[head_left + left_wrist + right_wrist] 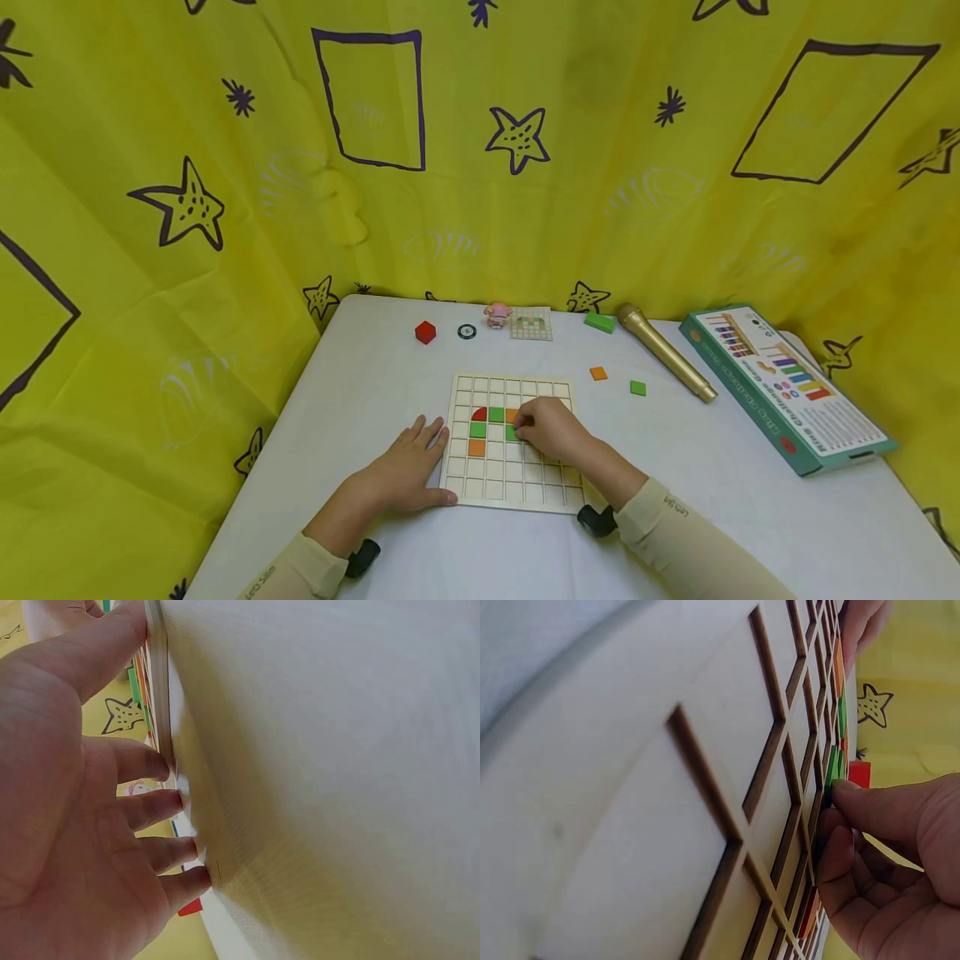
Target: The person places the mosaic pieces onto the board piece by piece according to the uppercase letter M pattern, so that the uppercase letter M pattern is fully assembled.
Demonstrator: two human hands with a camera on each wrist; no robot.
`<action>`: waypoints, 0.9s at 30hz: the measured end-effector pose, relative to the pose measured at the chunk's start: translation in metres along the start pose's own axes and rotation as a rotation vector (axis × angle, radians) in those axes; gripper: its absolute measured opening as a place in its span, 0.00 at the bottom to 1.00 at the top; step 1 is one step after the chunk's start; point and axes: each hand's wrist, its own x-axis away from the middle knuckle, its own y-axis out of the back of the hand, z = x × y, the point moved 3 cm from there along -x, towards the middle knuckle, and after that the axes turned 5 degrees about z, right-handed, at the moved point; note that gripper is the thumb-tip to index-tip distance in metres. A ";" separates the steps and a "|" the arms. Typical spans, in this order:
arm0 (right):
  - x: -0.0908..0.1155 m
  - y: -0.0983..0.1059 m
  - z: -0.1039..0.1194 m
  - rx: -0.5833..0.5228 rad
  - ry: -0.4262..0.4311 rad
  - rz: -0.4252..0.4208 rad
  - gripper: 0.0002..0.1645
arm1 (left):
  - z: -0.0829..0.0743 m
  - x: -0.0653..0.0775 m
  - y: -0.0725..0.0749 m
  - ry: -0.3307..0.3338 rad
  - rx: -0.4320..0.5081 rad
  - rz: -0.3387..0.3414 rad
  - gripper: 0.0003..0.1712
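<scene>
A wooden grid board [495, 490] lies flat on the white table. My left hand [408, 467] rests along its left edge with fingers spread, the thumb at the front corner. Over the board's middle, my right hand [553, 429] pinches a green square tile [511, 433] at a grid cell; in the right wrist view the thumb and fingertips [843, 786] meet right at the grid. Set in nearby cells are a red rounded tile [480, 414], a green tile [497, 414], another green tile [477, 430] and an orange tile [476, 448]. A second orange tile [512, 415] is partly hidden by the right hand.
Loose orange [597, 373] and green [637, 388] tiles lie right of the board. Behind it are a red block [425, 332], round chip [467, 332], pink figurine [497, 315], pattern card [531, 323] and green block [599, 322]. Farther right lie a gold microphone [667, 353] and game box [787, 383].
</scene>
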 end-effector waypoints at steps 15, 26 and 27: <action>0.005 0.004 -0.003 -0.028 0.010 0.019 0.05 | 0.001 -0.001 -0.002 0.004 0.004 -0.001 0.59; 0.008 0.021 -0.017 -0.037 -0.041 -0.035 0.01 | 0.001 -0.001 -0.001 0.016 0.008 -0.007 0.59; 0.009 0.024 -0.019 -0.039 -0.052 -0.037 0.02 | 0.001 -0.001 -0.001 0.018 0.008 -0.006 0.59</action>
